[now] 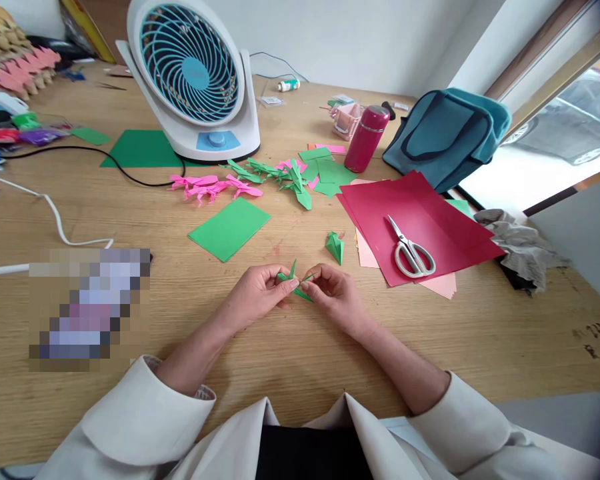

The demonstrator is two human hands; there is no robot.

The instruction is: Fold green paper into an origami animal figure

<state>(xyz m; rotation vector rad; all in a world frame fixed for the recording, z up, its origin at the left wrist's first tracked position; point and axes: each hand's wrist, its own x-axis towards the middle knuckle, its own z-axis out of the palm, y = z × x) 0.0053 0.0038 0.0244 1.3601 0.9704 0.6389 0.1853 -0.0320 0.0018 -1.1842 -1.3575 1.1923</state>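
Cream coat nearest the camera, cut off along the bottom edge of the head view, cuffs turned back from both forearms. Just below centre, above the table, left hand pinching a small green folded paper between thumb and fingers; right hand closed in a fingertip pinch at the right end of the same paper.

Could tear at a narrow point if pulled or twisted too hard, judging by the thin tips on show. Could also crease off line with a slip of such a tight hold, or spring open if let go too soon. Loose green folded piece just above the right hand in the frame, easily flattened by a careless sweep of the knuckles.

Mostly hidden behind thumbs and fingers: the held paper's middle, so cannot tell the number of layers or the exact folds. Overlapping and hard to count: pink folded figures and green folded figures above centre. Beyond recognition under coarse blocks: blurred patch at left.
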